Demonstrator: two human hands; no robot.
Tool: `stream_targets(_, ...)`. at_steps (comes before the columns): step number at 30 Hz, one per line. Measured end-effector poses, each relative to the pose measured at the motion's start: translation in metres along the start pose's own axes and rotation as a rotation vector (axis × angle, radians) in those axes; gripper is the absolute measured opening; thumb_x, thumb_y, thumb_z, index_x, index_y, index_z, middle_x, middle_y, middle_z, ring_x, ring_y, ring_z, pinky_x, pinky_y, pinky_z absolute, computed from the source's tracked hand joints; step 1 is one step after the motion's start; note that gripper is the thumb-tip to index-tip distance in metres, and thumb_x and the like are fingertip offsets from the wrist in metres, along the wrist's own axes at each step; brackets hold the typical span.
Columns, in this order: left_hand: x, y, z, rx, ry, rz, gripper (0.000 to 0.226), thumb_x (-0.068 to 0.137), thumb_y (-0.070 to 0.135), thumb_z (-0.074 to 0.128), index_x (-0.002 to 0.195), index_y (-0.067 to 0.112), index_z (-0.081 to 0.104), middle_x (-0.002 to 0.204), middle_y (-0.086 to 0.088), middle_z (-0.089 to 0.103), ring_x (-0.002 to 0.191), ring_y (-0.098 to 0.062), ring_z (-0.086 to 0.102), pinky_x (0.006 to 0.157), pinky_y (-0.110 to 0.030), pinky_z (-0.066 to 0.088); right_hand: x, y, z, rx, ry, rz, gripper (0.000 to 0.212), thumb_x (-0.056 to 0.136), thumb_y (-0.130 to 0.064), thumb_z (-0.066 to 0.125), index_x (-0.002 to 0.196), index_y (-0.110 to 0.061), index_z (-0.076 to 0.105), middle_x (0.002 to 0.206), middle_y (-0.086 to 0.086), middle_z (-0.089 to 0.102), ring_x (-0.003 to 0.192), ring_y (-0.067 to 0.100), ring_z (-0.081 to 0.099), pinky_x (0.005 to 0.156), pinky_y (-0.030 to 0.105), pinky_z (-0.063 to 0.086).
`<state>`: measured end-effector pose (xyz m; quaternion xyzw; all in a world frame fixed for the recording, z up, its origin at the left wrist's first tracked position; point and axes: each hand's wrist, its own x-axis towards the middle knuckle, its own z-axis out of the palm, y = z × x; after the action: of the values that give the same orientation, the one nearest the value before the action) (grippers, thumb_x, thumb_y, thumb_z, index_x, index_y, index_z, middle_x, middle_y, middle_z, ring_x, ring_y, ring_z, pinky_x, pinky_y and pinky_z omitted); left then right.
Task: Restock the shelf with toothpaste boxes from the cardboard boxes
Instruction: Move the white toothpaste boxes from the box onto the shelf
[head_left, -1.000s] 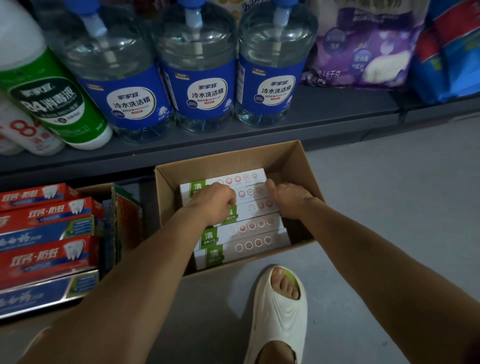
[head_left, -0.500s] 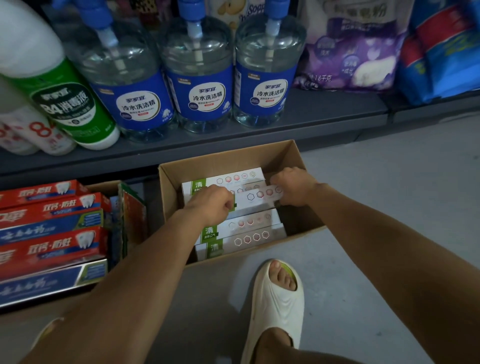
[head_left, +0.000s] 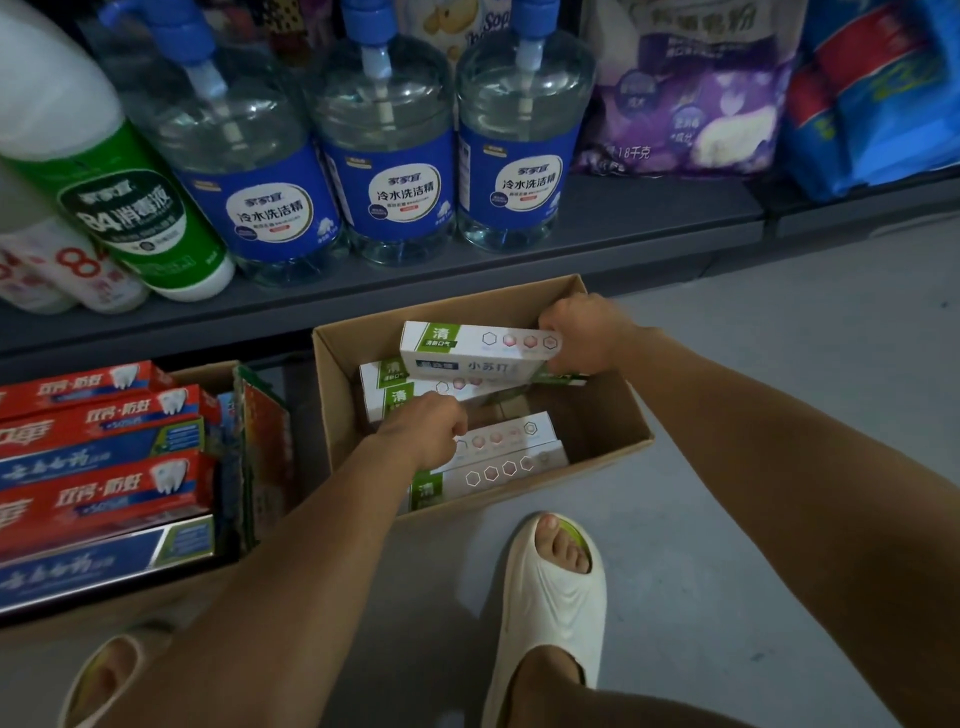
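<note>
An open cardboard box sits on the floor below the shelf, with several white and green toothpaste boxes lying flat inside. My right hand grips the right end of one white toothpaste box and holds it raised above the others at the box's far side. My left hand reaches into the carton with fingers curled on another toothpaste box near the middle. A second carton at the left holds red and blue toothpaste boxes.
The grey shelf above carries three large blue-labelled detergent jugs, a green disinfectant bottle, purple and blue bags. My feet in white slippers stand on the grey floor before the carton.
My right hand has lifted one white toothpaste box up out of the row and toward the carton's far edge. My left hand moved lower onto the boxes still inside.
</note>
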<state>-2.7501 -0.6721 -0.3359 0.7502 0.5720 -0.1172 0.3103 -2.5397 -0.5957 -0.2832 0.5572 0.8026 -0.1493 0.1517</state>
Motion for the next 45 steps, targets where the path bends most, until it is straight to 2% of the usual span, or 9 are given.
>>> stream_targets(3, 0.011, -0.002, 0.012, -0.013, -0.023, -0.013, 0.036, 0.088, 0.011, 0.064, 0.123, 0.017, 0.062, 0.127, -0.007, 0.06, 0.114, -0.024, 0.058, 0.095, -0.035, 0.05, 0.007, -0.001, 0.007, 0.018, 0.005, -0.007, 0.039, 0.081, -0.039, 0.071, 0.113, -0.02, 0.061, 0.111, 0.0, 0.064, 0.099, 0.018, 0.061, 0.082, 0.031, 0.051)
stream_targets(7, 0.022, -0.005, 0.025, -0.043, -0.028, -0.019, 0.04, 0.08, 0.019, 0.075, 0.118, 0.015, 0.062, 0.119, -0.007, 0.063, 0.108, -0.023, 0.06, 0.091, -0.034, 0.051, 0.015, -0.003, 0.016, 0.034, 0.008, -0.009, 0.042, 0.079, -0.038, 0.073, 0.115, -0.02, 0.061, 0.112, 0.0, 0.065, 0.097, 0.017, 0.062, 0.077, 0.026, 0.047)
stream_targets(11, 0.028, -0.013, 0.029, -0.107, -0.056, -0.057, 0.049, 0.076, 0.02, 0.079, 0.122, 0.015, 0.061, 0.121, -0.008, 0.063, 0.112, -0.025, 0.059, 0.095, -0.038, 0.05, 0.021, -0.004, 0.02, 0.037, 0.001, -0.016, 0.044, 0.079, -0.038, 0.072, 0.118, -0.02, 0.061, 0.114, 0.002, 0.065, 0.1, 0.02, 0.061, 0.082, 0.031, 0.051)
stream_targets(18, 0.032, -0.015, 0.025, -0.07, 0.033, -0.059, 0.037, 0.083, 0.019, 0.072, 0.119, 0.018, 0.064, 0.121, -0.007, 0.062, 0.111, -0.025, 0.058, 0.091, -0.035, 0.048, 0.025, -0.004, 0.024, 0.027, 0.002, -0.011, 0.048, 0.08, -0.039, 0.072, 0.122, -0.021, 0.058, 0.118, 0.002, 0.063, 0.105, 0.02, 0.059, 0.086, 0.031, 0.049)
stream_targets(24, 0.027, -0.01, 0.023, 0.007, -0.025, -0.011, 0.037, 0.079, 0.025, 0.074, 0.113, 0.018, 0.062, 0.114, -0.007, 0.063, 0.103, -0.023, 0.06, 0.083, -0.034, 0.053, 0.027, -0.005, 0.026, 0.025, -0.021, -0.003, 0.048, 0.08, -0.037, 0.072, 0.122, -0.02, 0.056, 0.117, 0.003, 0.062, 0.103, 0.02, 0.059, 0.083, 0.029, 0.048)
stream_targets(26, 0.027, -0.008, 0.027, 0.076, -0.014, -0.007, 0.04, 0.081, 0.02, 0.073, 0.118, 0.016, 0.059, 0.119, -0.008, 0.061, 0.108, -0.025, 0.059, 0.086, -0.034, 0.052, 0.028, -0.006, 0.029, 0.021, -0.021, -0.007, 0.048, 0.08, -0.037, 0.072, 0.122, -0.02, 0.056, 0.117, 0.003, 0.062, 0.102, 0.02, 0.059, 0.08, 0.028, 0.046)
stream_targets(29, 0.029, -0.004, 0.031, 0.146, 0.015, -0.017, 0.042, 0.083, 0.016, 0.071, 0.123, 0.013, 0.056, 0.124, -0.011, 0.058, 0.114, -0.027, 0.057, 0.09, -0.034, 0.049, 0.032, -0.008, 0.034, 0.009, -0.026, -0.011, 0.052, 0.08, -0.038, 0.071, 0.125, -0.019, 0.052, 0.12, 0.005, 0.059, 0.104, 0.021, 0.058, 0.085, 0.031, 0.049)
stream_targets(39, 0.025, -0.007, 0.022, 0.091, 0.001, -0.025, 0.039, 0.085, 0.014, 0.069, 0.121, 0.012, 0.056, 0.123, -0.012, 0.058, 0.112, -0.028, 0.057, 0.09, -0.034, 0.049, 0.036, -0.02, 0.039, -0.062, -0.042, -0.051, 0.063, 0.084, -0.036, 0.068, 0.135, -0.022, 0.035, 0.124, 0.007, 0.057, 0.11, 0.025, 0.058, 0.088, 0.036, 0.047)
stream_targets(45, 0.02, -0.003, 0.013, 0.089, 0.029, -0.008, 0.041, 0.085, 0.014, 0.068, 0.124, 0.014, 0.054, 0.127, -0.011, 0.055, 0.116, -0.028, 0.053, 0.094, -0.035, 0.047, 0.04, -0.025, 0.04, -0.08, -0.033, -0.089, 0.048, 0.089, -0.042, 0.061, 0.128, -0.02, 0.045, 0.123, 0.007, 0.057, 0.107, 0.023, 0.057, 0.084, 0.032, 0.042)
